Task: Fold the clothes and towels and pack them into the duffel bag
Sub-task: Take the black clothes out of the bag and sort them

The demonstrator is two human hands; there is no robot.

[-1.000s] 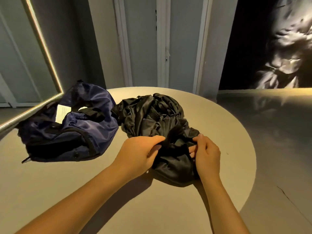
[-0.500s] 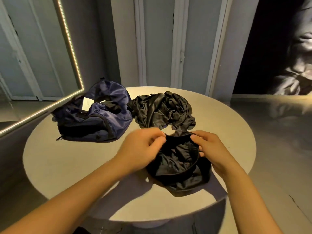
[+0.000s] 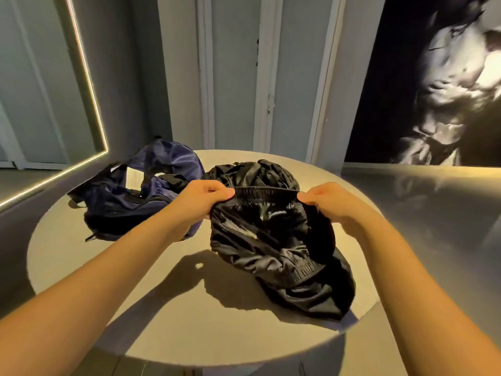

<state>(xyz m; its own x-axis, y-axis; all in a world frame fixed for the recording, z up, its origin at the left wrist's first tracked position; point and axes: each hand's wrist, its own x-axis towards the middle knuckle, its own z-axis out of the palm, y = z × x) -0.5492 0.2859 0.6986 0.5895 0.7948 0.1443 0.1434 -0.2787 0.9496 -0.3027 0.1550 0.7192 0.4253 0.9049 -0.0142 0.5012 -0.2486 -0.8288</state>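
In the middle of the frame, both hands hold up a black garment [image 3: 271, 253] by its elastic waistband [image 3: 265, 190]. The left hand [image 3: 202, 198] pinches the left end of the band between the thumb and the curled fingers. The right hand [image 3: 325, 202] grasps the right end in the same way. Between the two hands the band is pulled into an almost straight, ribbed line.

Below the band, the garment hangs down in many shiny folds, and its lower part lies crumpled on the round worktop [image 3: 162, 308], reaching to the lower right edge. A second ribbed band shows near the bottom of the cloth. The material looks thin and smooth, with small pale reflections. I cannot tell if it is shorts or trousers.

Just behind the band, a pile of black clothes [image 3: 252, 172] lies unfolded on the worktop. To the left of this pile sits the dark blue duffel bag [image 3: 119, 204], touching it or almost touching it. The bag is slack and open at the top, with black straps across the opening and a white label [image 3: 132, 175] visible inside.

A shadow of the arms and the garment falls on the worktop in the lower centre. In the upper left of the frame a light strip [image 3: 88, 77] runs along a mirror. Pale doors [image 3: 235, 77] stand in the upper centre, and a large dark picture [image 3: 433, 90] fills the upper right.
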